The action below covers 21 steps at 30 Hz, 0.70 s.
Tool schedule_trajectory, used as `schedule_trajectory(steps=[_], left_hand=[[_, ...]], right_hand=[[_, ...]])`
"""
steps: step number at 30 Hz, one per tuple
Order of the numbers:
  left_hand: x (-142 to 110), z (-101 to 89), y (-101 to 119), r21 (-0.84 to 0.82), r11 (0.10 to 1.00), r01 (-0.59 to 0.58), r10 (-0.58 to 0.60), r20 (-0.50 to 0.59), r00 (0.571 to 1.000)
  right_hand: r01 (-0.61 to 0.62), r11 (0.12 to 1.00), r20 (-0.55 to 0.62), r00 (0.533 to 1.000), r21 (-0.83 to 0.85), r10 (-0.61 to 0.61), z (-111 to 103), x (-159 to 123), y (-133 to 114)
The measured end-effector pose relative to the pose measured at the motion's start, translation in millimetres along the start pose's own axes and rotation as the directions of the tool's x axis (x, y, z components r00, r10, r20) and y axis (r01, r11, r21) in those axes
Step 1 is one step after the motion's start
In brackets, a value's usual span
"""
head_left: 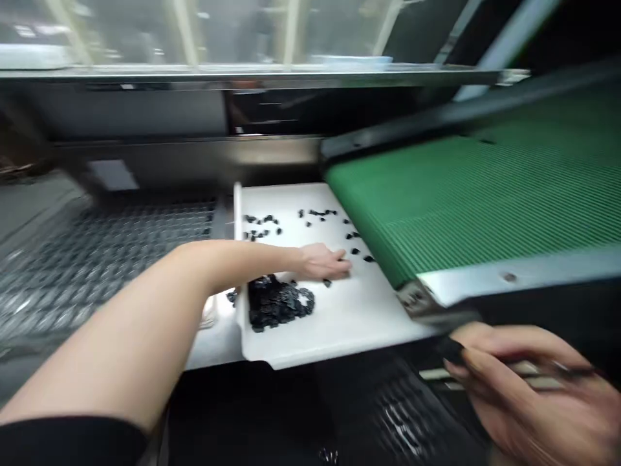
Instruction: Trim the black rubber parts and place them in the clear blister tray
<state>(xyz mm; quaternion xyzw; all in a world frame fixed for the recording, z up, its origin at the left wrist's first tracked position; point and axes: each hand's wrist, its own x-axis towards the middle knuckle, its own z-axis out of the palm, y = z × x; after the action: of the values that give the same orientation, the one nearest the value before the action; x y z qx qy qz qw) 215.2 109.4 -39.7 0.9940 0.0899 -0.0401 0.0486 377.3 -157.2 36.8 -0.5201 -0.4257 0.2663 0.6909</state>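
My left hand [326, 261] reaches across the white tray [349, 323], its fingers curled down near the tray floor; what they hold, if anything, is hidden. Loose small black pieces [320, 213] lie scattered around it, and a dense pile of black pieces [274, 303] sits at the tray's near left. At the lower right, my right hand [538, 388] is closed, pinching a small black piece [452, 350] between thumb and forefinger. A thin pale two-pronged tool [436, 375], like tweezers, also lies in that hand. Motion blurs both hands.
A green ribbed conveyor belt [485, 194] ends over the tray's right side, with a metal frame [524, 272] along its near edge. Left of the tray is a surface covered with rows of glossy pieces [121, 259]. A metal ledge [272, 76] runs across the back.
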Motion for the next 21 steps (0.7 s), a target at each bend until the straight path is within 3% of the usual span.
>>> schedule_trajectory(steps=[6, 11, 13, 16, 21], left_hand=[[13, 2.1, -13, -0.147, 0.989, -0.001, 0.001, 0.0, 1.0], [12, -4.3, -7, -0.418, 0.897, 0.141, -0.198, -0.096, 0.976], [10, -17.6, -5, -0.571, 0.798, 0.192, -0.322, -0.135, 0.937], [-9, -51.4, -2, -0.805, 0.567, 0.174, -0.468, -0.14, 0.873], [-94, -105.9, 18, -0.988, 0.149, -0.035, -0.591, -0.117, 0.798]], right_hand=[[0.111, 0.985, 0.063, 0.991, 0.133, -0.12, -14, 2, -10], [0.115, 0.976, 0.057, 0.99, 0.183, -0.127, -27, -1, -17], [0.127, 0.972, 0.046, 0.989, 0.196, -0.139, -28, -4, -22], [0.137, 0.968, 0.055, 0.987, 0.211, -0.151, -26, -5, -32], [0.113, 0.973, 0.155, 0.977, 0.2, -0.145, -4, 9, -44]])
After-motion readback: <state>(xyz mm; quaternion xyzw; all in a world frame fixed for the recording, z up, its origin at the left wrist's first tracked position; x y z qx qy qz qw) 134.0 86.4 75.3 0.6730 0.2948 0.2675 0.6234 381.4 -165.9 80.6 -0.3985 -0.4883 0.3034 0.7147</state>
